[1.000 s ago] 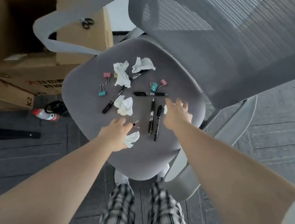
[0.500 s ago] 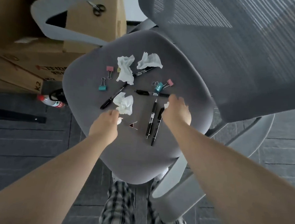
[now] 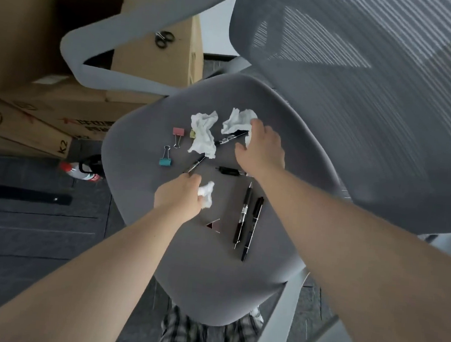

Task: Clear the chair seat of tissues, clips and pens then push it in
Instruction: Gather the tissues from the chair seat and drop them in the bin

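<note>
Left hand (image 3: 180, 195) is closed around a crumpled tissue (image 3: 206, 194) above the grey seat (image 3: 141, 190); right hand (image 3: 261, 149), fingers spread, reaches onto the far tissue (image 3: 237, 121) with white paper showing in its palm. On the seat: another tissue (image 3: 203, 136), pink clip (image 3: 178, 134), teal clip (image 3: 165, 157), two black pens (image 3: 247, 222) side by side.

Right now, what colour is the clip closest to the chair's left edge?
Teal, with silver wire handles: the binder clip, seen best in the head view.
</note>
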Tool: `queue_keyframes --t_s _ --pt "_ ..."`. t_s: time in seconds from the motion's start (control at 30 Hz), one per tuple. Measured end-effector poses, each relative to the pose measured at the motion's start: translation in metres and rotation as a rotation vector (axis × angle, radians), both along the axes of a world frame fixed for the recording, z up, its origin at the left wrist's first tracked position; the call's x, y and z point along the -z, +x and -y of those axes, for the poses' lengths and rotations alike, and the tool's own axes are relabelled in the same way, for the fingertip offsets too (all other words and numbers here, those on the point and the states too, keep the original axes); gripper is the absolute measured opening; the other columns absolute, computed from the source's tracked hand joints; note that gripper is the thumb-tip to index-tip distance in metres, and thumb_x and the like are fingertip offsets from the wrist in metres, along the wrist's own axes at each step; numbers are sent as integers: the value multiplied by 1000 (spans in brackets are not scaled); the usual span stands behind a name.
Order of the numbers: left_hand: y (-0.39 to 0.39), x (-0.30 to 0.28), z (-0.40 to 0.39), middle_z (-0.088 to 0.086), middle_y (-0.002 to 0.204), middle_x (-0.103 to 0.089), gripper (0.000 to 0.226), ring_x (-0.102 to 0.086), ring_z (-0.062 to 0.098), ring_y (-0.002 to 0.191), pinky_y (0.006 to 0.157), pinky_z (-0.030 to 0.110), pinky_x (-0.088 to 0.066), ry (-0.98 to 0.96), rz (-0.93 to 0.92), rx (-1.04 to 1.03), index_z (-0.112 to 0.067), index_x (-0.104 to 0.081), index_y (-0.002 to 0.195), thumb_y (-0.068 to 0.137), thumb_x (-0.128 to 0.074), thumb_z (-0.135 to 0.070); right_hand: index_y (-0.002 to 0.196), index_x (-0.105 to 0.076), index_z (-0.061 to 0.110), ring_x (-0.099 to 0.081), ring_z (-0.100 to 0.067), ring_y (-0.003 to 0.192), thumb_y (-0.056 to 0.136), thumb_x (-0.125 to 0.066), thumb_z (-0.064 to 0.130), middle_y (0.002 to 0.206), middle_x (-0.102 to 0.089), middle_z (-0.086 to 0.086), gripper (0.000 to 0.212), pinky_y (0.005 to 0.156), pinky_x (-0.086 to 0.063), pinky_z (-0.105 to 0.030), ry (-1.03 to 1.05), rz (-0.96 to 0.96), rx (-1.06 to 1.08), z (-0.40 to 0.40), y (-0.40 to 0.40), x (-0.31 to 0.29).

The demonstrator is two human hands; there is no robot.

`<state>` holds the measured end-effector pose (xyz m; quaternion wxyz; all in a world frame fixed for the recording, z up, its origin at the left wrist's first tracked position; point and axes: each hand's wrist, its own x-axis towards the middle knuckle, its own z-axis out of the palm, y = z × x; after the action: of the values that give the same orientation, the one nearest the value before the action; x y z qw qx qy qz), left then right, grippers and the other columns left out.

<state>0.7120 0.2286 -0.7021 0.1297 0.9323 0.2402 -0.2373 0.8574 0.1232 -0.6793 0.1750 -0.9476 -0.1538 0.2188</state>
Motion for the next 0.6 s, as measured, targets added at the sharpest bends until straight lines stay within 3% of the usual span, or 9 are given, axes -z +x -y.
queue_keyframes --t_s 0.13,0.3,0.4,0.47,0.6 --pt "0 -6 -10 7 103 -58 19 -58 32 83 62 33 -38 4 154 -92 -7 -50 102 90 -49 -22 139 -36 18 -42 -31 125 91 -57 41 131 -49 -10 57 94 -44 -49 -8 -18 13 -17 14 9" --pt "28 -14 -36 9 128 -47 21 -60 37 83 63 36 -43 -99 361 -210 -2 -52 104 90 -55 -18 137 -36 12 -44 -32 124 91 -56 42 133 -50 -13 58 91 -44 -44 -14 -5 27 -33 32 14" --pt "55 -13 -45 7 140 -37 25 -62 38 87 67 37 -45 -98 312 -189 -5 -51 109 92 -53 -23 141 -31 11 -45 -33 126 91 -56 45 135 -50 -13 66 91 -43 -42 -53 -68 46 -41 42 24" --pt "70 -7 -47 7 145 -33 31 -61 37 97 72 38 -44 -104 245 -114 -6 -50 115 93 -53 -27 137 -37 10 -48 -34 122 92 -54 43 133 -51 -12 58 87 -43 -40 -86 -95 52 -44 47 33" --pt "82 2 -45 -1 135 -45 26 -58 29 99 72 34 -42 -102 156 4 -12 -52 113 92 -53 -25 133 -47 12 -47 -35 123 97 -42 26 133 -51 -13 39 92 -43 -42 -92 -136 106 -45 43 45"
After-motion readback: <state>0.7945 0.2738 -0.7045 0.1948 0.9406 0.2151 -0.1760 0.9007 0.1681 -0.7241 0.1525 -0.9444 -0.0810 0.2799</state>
